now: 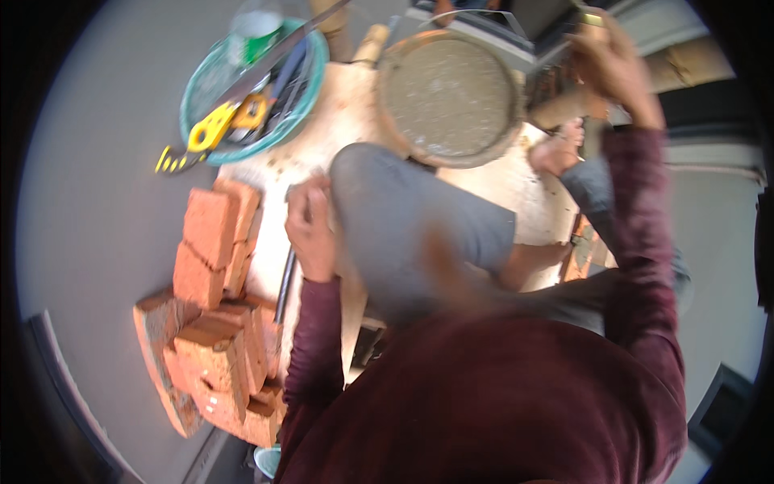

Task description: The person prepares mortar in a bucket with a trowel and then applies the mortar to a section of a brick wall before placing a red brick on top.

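My right hand (614,68) is raised at the upper right, closed around a wooden-handled tool (592,31) with a brass-coloured collar; its far end leaves the picture. Beside my bent knee, my left hand (313,226) has its fingers curled, and whatever may be in them is hidden. A dark rod (285,286) shows just below that hand, on the pale board (343,101). Beyond my knee stands a round pan of wet grey mortar (447,97). To the left of my left hand are stacked orange-red bricks (208,234).
A teal basin (314,89) at the upper left holds a yellow-handled saw (211,127), other tools and a green-and-white cup (256,32). More bricks (211,355) are piled at the lower left by a grey wall (89,202). Wooden poles (685,63) stand at the upper right.
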Available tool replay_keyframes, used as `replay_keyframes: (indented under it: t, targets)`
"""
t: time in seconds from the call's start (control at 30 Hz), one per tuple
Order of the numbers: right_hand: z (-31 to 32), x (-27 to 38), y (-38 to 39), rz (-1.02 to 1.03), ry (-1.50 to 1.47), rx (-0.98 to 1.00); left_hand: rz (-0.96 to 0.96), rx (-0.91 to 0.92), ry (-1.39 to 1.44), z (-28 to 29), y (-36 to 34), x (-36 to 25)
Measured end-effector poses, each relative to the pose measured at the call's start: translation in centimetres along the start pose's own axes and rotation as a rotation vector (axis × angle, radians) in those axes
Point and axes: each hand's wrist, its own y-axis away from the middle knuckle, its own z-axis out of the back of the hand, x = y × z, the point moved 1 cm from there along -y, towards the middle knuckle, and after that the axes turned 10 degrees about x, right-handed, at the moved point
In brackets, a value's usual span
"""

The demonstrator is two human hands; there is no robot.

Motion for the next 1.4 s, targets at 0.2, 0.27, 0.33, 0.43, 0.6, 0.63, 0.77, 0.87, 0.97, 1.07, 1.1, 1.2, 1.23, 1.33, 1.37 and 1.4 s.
replay_keyframes:
  t: [0.2, 0.27, 0.33, 0.43, 0.6, 0.63, 0.77, 0.87, 0.97, 1.07, 1.1, 1.2, 1.23, 1.33, 1.37, 1.4]
  targets:
    - [4.8, 11.3, 5.2, -0.158, 0.949, 0.615, -0.167, 0.035, -0.906, 4.8, 12.9, 8.2]
    - [3.0, 13.7, 5.7, -0.112, 1.14, 0.73, -0.138, 0.119, -1.007, 4.5, 14.4, 8.7]
    - [2.9, 12.6, 5.7, 0.261, 1.257, 0.729, -0.1, 0.114, -0.977, 4.5, 15.3, 11.3]
    - [-1.0, 9.9, 3.7, 0.521, 1.399, 0.614, -0.005, 0.028, -1.215, 7.2, 16.5, 13.0]
    - [-5.4, 5.8, -1.6, 0.248, 1.625, 0.986, -0.083, 0.027, -1.25, 6.1, 16.3, 13.5]
    - [-5.0, 1.6, -1.8, 0.446, 1.576, 1.057, -0.109, 0.038, -1.218, 5.6, 16.1, 14.1]
    - [-8.7, 1.7, 0.3, 0.376, 1.492, 1.053, -0.056, 0.024, -1.3, 5.1, 16.0, 13.1]
    - [-10.9, 6.7, 2.2, 0.213, 1.408, 0.929, -0.094, -0.023, -1.334, 5.9, 15.9, 13.9]
    - [-9.5, 9.4, 3.5, 0.051, 1.466, 0.973, -0.05, -0.023, -1.355, 6.1, 16.1, 13.6]
    - [-6.3, 9.2, 5.8, 0.288, 1.498, 0.658, -0.021, 0.036, -1.41, 5.9, 15.8, 13.2]
    - [-6.0, 11.1, 6.0, 0.171, 1.589, 0.697, -0.009, 0.083, -1.404, 5.6, 15.7, 13.6]
    - [-4.1, 12.7, 4.8, 0.139, 1.368, 0.679, 0.053, 0.119, -1.404, 5.5, 15.8, 12.9]
    - [-3.9, 12.7, 3.1, 0.052, 1.255, 0.785, 0.088, 0.109, -1.408, 5.4, 15.8, 12.6]
    - [-2.7, 5.5, 0.8, 0.077, 0.935, 1.162, 0.008, 0.129, -1.407, 5.4, 15.4, 13.0]
    - [-3.5, 3.6, 0.5, 0.259, 1.121, 1.252, 0.002, 0.127, -1.413, 5.4, 15.2, 13.1]
    - [-3.7, 2.8, 0.5, 0.382, 1.217, 1.312, -0.006, 0.127, -1.409, 5.1, 15.0, 13.2]
